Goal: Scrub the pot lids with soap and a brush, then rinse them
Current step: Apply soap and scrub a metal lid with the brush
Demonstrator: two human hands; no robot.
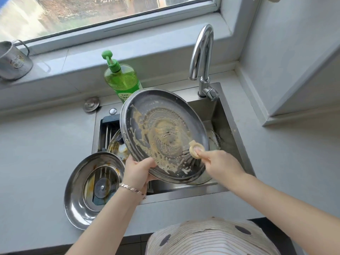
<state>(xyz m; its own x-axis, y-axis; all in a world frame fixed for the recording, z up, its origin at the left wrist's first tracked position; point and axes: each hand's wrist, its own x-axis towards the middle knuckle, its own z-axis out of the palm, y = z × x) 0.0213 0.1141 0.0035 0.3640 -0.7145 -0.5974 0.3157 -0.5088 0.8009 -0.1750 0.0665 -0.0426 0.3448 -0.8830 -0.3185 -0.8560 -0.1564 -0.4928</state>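
Observation:
A large steel pot lid (147, 105) is held tilted over the sink, its underside smeared with brownish soap foam. My left hand (138, 171) grips its lower left rim. My right hand (219, 165) holds a pale brush (196, 150) by its handle, the brush head pressed on the lid's lower right part. A second steel lid (81, 196) lies upside down on the counter and sink edge at the left. A third lid (117, 146), stained, lies in the sink rack behind it, partly hidden.
A green dish soap pump bottle (121, 78) stands behind the sink. The chrome tap (202, 56) arches over the sink (228, 115) at the back right, no water running. A metal mug (12, 61) sits on the window sill at the left. A sink plug (91, 104) lies on the counter.

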